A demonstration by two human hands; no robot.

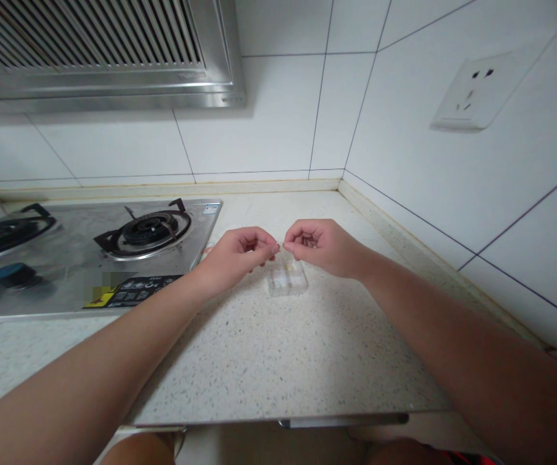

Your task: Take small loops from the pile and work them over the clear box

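Forearms, left hand, right hand, pinched fingertips just above clear box

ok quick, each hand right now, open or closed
Left hand: pinched shut, fingertips almost meeting the other's; anything held is too small to tell.
Right hand: pinched shut likewise, above the clear plastic box.
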